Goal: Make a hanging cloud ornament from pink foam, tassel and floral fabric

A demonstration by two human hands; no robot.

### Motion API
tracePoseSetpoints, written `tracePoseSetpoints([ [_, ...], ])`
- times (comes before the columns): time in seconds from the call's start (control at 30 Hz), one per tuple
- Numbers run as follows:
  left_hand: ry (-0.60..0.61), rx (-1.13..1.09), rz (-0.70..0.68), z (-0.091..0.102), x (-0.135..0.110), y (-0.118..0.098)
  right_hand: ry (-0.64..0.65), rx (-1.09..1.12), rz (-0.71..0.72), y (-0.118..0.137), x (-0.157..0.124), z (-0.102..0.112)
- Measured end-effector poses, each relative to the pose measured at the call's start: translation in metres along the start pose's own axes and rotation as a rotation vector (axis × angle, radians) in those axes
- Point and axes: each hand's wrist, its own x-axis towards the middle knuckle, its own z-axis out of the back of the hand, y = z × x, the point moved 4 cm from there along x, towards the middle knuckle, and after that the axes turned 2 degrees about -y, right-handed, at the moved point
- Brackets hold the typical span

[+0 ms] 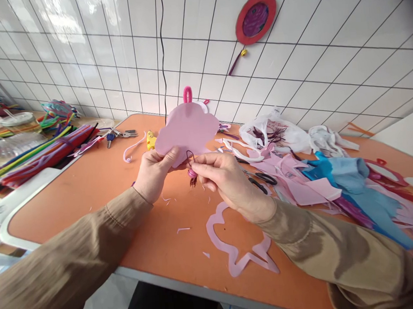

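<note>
My left hand (pixel 155 172) pinches the lower edge of a pink cloud-shaped foam cutout (pixel 187 130), holding it up above the orange table (pixel 90 199). A pink loop (pixel 187 94) sticks up from the cutout's top. My right hand (pixel 221 174) is closed on a thin dark cord (pixel 190 156) with a small pink bead and tassel (pixel 193 175) at the cutout's bottom edge. The two hands touch near the cord.
A pink foam offcut outline (pixel 238 250) lies near the front edge. Black scissors (pixel 262 179), pink and blue foam scraps (pixel 348 183) and a plastic bag (pixel 275 131) cover the right side. Pipe cleaners (pixel 35 158), keys (pixel 119 134) lie left. A red round ornament (pixel 256 18) hangs on the tiled wall.
</note>
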Motion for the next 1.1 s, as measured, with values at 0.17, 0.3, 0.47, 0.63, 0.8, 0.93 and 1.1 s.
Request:
tracePoseSetpoints([
  [0.17, -0.002, 0.041, -0.016, 0.002, 0.0, 0.001, 0.032, -0.255, 0.149, 0.007, 0.002, 0.002],
  [0.3, -0.026, 0.063, -0.005, 0.002, 0.001, 0.0, 0.023, -0.468, 0.278, 0.012, 0.001, 0.002],
  [0.47, -0.107, 0.072, 0.049, 0.005, 0.004, -0.001, -0.047, -0.54, 0.428, 0.024, -0.005, 0.006],
  [0.63, -0.137, 0.073, 0.065, 0.008, 0.005, 0.001, -0.104, -0.542, 0.488, 0.034, -0.006, 0.014],
  [0.8, -0.085, -0.015, 0.047, 0.003, 0.001, 0.001, -0.096, -0.488, 0.429, 0.031, -0.001, 0.014],
  [0.93, -0.067, -0.071, 0.06, -0.002, -0.002, -0.002, -0.146, -0.473, 0.464, 0.028, 0.002, 0.011],
  [1.1, -0.022, -0.126, 0.077, -0.009, -0.006, -0.003, -0.223, -0.514, 0.481, 0.022, 0.004, 0.01],
])
